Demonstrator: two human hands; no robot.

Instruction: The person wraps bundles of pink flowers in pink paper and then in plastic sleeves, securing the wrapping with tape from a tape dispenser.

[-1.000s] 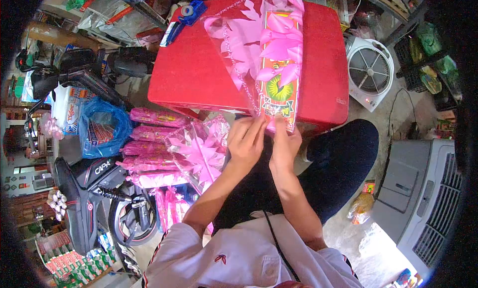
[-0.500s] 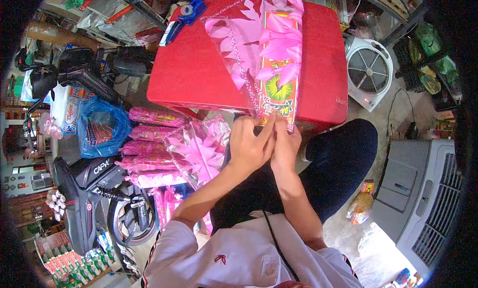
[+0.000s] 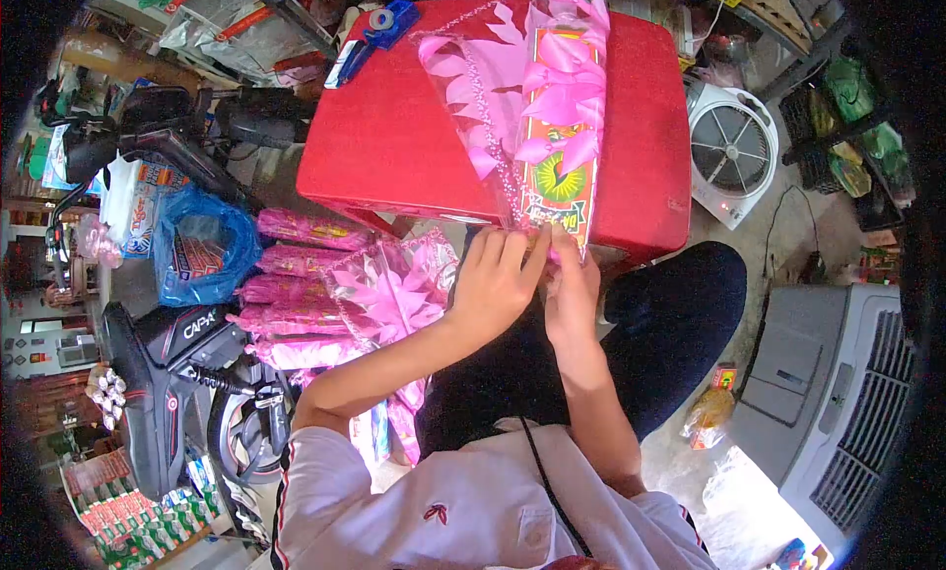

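Observation:
A long orange-and-yellow packet (image 3: 563, 178) lies lengthwise on the red tabletop (image 3: 384, 127), its near end over the edge. Clear plastic wrapper printed with pink leaves (image 3: 498, 69) covers it and spreads out to the left. My left hand (image 3: 498, 276) is closed on the wrapper's near edge, with fingers bent over the plastic. Close beside it, my right hand (image 3: 570, 292) pinches the near end of the wrapped packet, thumb up against the printed face. The exact grip of the fingertips is partly hidden.
A blue tape dispenser (image 3: 374, 43) sits at the table's far left corner. Pink wrapped packets (image 3: 301, 289) are stacked left of my knees, beside a blue plastic bag (image 3: 202, 250) and a motorbike (image 3: 172, 373). A box fan (image 3: 731, 146) and grey air cooler (image 3: 823, 383) stand right.
My left hand has turned slightly, its fingers now lying more across the wrapper's near edge, and the left elbow has swung outward. The packet stays in nearly the same place.

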